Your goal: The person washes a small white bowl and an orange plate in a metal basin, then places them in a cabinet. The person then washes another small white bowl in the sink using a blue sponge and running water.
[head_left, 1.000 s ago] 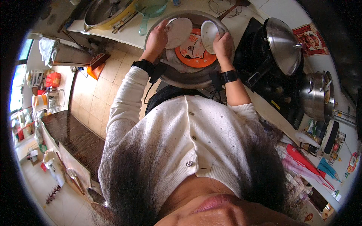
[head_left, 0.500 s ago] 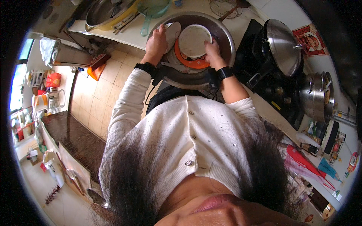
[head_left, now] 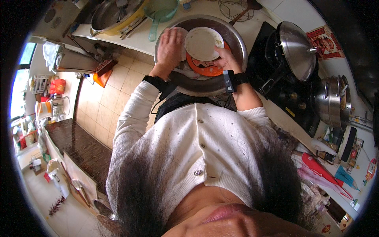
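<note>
A large metal basin (head_left: pixel 241 51) holds the dishes in front of me. My right hand (head_left: pixel 229 60) grips the right rim of a white plate (head_left: pixel 202 42), thumb on top. This plate has small green spots of food or pattern near its right edge. Under it is an orange dish (head_left: pixel 211 70), partly covered. My left hand (head_left: pixel 170 46) lies with fingers stretched over another pale plate (head_left: pixel 183 34) at the basin's left side; its thumb is hidden. A pale spoon-like piece (head_left: pixel 187 73) rests below the orange dish.
Left of the basin are a green strainer with a handle (head_left: pixel 153 29) and a yellow-rimmed pan (head_left: pixel 138 23). A wire rack (head_left: pixel 233 14) stands behind. To the right are a black stove (head_left: pixel 284 98), a lidded pan (head_left: pixel 298 51) and a steel steamer pot (head_left: pixel 331 100).
My left hand has turned from gripping the plate's left edge to lying across it with fingers stretched. The white plate in my right hand has shifted slightly left.
</note>
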